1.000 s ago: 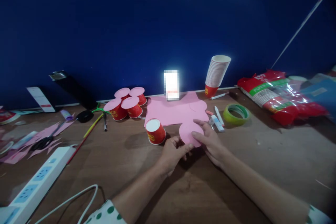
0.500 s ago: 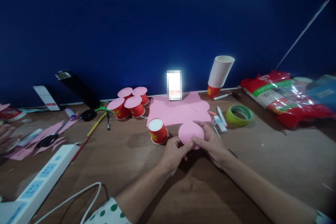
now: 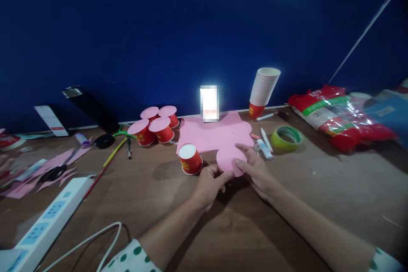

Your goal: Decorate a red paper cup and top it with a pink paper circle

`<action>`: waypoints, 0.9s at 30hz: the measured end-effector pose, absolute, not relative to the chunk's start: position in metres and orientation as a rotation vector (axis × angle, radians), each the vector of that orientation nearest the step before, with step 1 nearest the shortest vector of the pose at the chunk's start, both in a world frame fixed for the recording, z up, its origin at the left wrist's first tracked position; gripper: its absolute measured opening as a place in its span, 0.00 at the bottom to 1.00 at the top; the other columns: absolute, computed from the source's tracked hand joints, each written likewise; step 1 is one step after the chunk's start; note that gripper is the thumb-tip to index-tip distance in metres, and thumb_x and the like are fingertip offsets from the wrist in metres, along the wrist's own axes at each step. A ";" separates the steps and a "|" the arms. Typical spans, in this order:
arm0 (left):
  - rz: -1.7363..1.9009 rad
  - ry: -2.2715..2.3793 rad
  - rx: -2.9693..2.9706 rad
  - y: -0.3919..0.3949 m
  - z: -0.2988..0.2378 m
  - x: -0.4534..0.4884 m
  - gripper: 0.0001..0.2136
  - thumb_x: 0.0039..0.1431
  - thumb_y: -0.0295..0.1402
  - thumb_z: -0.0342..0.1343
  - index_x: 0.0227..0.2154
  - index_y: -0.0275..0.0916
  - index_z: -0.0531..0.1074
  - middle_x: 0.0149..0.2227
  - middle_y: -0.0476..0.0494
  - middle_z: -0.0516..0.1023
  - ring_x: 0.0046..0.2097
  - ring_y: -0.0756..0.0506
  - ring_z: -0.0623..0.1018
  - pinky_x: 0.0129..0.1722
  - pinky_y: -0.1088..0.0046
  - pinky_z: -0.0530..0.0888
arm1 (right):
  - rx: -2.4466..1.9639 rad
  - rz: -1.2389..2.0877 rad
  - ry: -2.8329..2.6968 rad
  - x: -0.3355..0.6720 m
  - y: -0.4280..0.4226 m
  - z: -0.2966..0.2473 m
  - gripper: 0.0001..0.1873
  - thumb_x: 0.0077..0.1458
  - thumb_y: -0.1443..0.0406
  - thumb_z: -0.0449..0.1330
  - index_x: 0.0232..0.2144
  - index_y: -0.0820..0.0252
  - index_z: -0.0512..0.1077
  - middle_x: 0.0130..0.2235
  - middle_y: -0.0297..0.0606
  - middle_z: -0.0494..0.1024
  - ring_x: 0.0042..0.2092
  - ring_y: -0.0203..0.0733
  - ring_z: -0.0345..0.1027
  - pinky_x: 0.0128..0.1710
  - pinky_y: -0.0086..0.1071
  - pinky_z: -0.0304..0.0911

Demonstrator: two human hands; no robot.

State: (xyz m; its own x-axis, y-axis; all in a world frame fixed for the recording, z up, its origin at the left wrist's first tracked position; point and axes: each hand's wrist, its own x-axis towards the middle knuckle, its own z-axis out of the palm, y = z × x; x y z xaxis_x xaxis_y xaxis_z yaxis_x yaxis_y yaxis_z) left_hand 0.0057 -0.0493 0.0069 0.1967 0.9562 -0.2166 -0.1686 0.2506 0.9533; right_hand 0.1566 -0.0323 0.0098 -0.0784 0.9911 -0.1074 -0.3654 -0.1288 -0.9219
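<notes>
A pink paper circle (image 3: 228, 159) is held just above the table between my two hands. My left hand (image 3: 208, 185) pinches its lower left edge, and my right hand (image 3: 256, 170) grips its right side, thumb on top. To the left of the circle, a red paper cup (image 3: 190, 160) stands upside down with its white base facing up. Farther back, several upturned red cups (image 3: 145, 136) each carry a pink disc on top. Behind my hands lie pink paper sheets (image 3: 207, 134), with a rounded pink piece at their right side.
A tilted stack of paper cups (image 3: 264, 91), a tape roll (image 3: 287, 139), a glue stick (image 3: 265, 149) and a bagged cup pack (image 3: 338, 112) are on the right. Scissors (image 3: 54, 173), paper scraps and a power strip (image 3: 51, 216) lie left, near another person's hand (image 3: 5, 168). A phone (image 3: 209, 104) stands at the back.
The view has shifted slightly to the right. Both hands still hold the pink circle, its tilt a little different. The cups stay where they were.
</notes>
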 end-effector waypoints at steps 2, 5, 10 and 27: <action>0.981 1.014 0.974 -0.048 0.007 0.005 0.19 0.41 0.45 0.68 0.26 0.31 0.73 0.22 0.48 0.73 0.19 0.56 0.64 0.16 0.80 0.59 | -0.983 1.453 -0.931 0.158 -0.030 0.008 0.32 0.41 0.61 0.71 0.49 0.53 0.65 0.45 0.36 0.76 0.42 0.41 0.71 0.41 0.34 0.67; 1.006 0.966 0.932 -0.048 0.008 0.003 0.22 0.42 0.48 0.66 0.29 0.34 0.70 0.24 0.51 0.72 0.17 0.58 0.60 0.16 0.80 0.60 | -1.044 1.386 -1.021 0.161 -0.026 0.005 0.32 0.42 0.59 0.70 0.49 0.55 0.64 0.45 0.38 0.76 0.44 0.44 0.72 0.44 0.38 0.67; 1.209 1.058 0.793 -0.053 0.010 0.008 0.23 0.46 0.51 0.63 0.30 0.39 0.61 0.24 0.58 0.65 0.17 0.59 0.57 0.15 0.82 0.59 | -1.271 1.013 -1.458 0.168 -0.022 -0.001 0.25 0.49 0.57 0.64 0.48 0.59 0.67 0.48 0.44 0.74 0.47 0.49 0.70 0.48 0.45 0.65; 0.892 0.857 1.338 -0.126 0.080 0.008 0.23 0.58 0.52 0.50 0.20 0.39 0.74 0.21 0.47 0.70 0.19 0.53 0.65 0.19 0.75 0.60 | -1.449 0.214 -1.912 0.179 -0.027 0.001 0.19 0.59 0.61 0.54 0.52 0.59 0.66 0.48 0.46 0.72 0.30 0.40 0.69 0.36 0.38 0.66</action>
